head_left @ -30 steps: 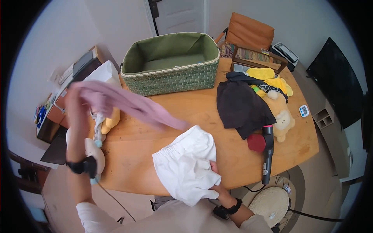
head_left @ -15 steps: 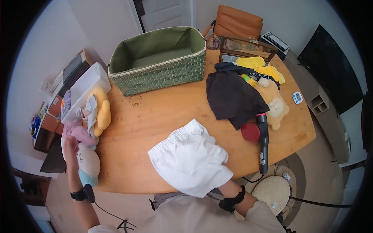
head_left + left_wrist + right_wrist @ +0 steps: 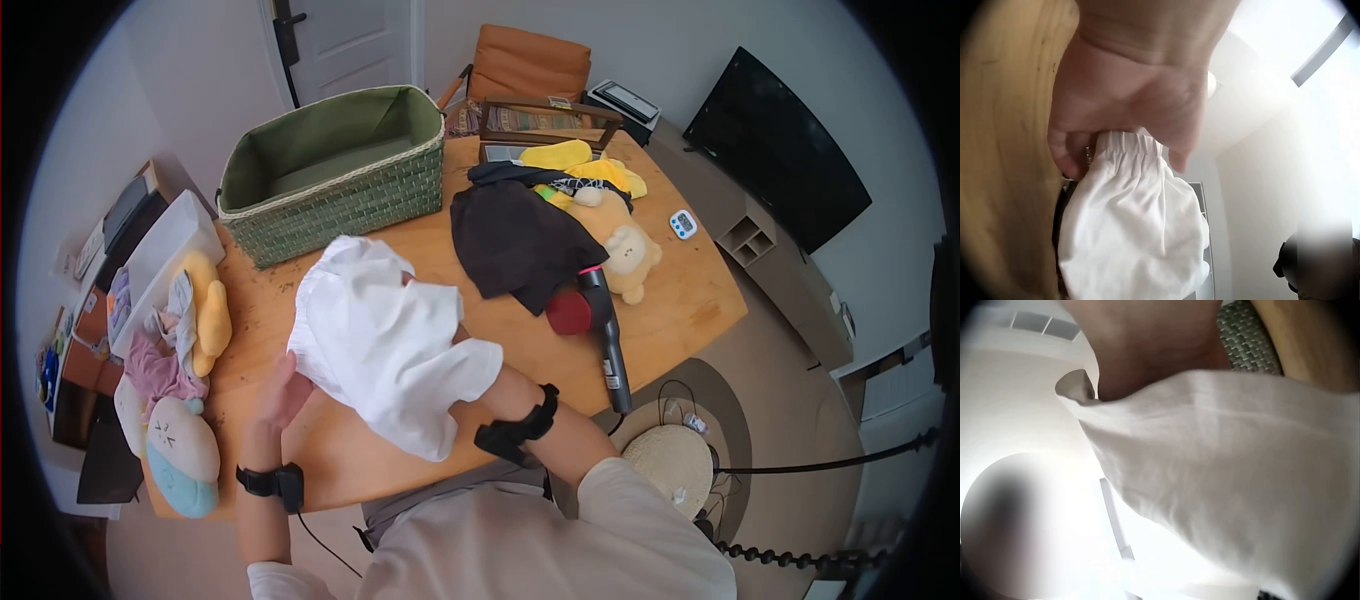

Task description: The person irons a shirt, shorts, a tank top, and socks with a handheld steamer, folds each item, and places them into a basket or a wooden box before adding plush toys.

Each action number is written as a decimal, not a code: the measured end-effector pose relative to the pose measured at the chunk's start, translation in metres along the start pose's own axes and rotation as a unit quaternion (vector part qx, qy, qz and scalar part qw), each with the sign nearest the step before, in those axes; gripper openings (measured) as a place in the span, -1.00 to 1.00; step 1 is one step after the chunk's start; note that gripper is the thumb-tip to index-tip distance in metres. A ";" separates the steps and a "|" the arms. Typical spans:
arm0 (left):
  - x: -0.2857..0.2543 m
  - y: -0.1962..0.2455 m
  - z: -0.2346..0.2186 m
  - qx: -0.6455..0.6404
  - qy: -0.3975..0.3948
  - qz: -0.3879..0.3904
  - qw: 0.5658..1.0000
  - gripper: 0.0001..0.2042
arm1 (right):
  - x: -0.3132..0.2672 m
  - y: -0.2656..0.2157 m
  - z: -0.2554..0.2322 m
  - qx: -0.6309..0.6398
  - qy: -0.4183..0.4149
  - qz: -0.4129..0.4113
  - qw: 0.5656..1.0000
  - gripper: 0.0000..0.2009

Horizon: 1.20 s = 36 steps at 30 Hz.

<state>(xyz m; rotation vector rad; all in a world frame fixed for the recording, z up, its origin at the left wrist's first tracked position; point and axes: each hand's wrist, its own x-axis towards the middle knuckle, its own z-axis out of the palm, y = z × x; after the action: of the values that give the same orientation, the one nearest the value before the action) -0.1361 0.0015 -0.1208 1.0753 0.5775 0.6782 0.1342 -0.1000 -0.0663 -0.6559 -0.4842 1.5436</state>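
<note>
White shorts with an elastic waistband (image 3: 385,345) are lifted above the wooden table (image 3: 690,300). My left hand (image 3: 283,388) pinches the gathered waistband (image 3: 1124,147) between thumb and fingers at its lower left edge. My right hand is buried under the cloth near its top (image 3: 405,282); in the right wrist view the white fabric (image 3: 1229,462) drapes over it, and it holds the cloth up. A green woven basket (image 3: 330,175) stands empty at the back of the table.
A black garment (image 3: 515,240), yellow clothes (image 3: 585,170), a teddy bear (image 3: 630,260) and a red-and-black hair dryer (image 3: 595,320) lie at right. Plush toys and a pink garment (image 3: 160,365) sit at the left edge beside a white box (image 3: 160,260). A timer (image 3: 683,223) lies far right.
My left hand dropped the pink garment on the left pile and came over to the white shorts. Both hands have raised the shorts off the table and toward the basket.
</note>
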 end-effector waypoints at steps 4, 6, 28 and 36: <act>0.016 0.056 0.008 0.042 0.009 0.020 0.999 -0.42 | 0.022 -0.045 -0.012 -0.613 -0.157 -0.291 0.718 -0.47; 0.016 0.087 0.021 0.072 0.046 0.059 0.995 -0.47 | 0.030 -0.058 -0.031 -0.710 -0.182 -0.272 0.624 -0.45; 0.004 0.241 0.085 0.526 -0.206 -0.053 0.824 -0.74 | 0.052 -0.150 0.047 -0.583 -0.322 0.088 0.741 -0.75; 0.037 0.234 0.057 0.756 -0.056 -0.035 0.651 -0.65 | 0.070 -0.136 0.065 -0.748 -0.184 -0.205 0.604 -0.67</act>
<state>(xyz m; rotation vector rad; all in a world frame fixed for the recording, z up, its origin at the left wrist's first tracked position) -0.1209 0.0687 0.1128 2.6130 1.1023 -0.1494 0.1916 -0.0138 0.0634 -1.3081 -2.1860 0.4629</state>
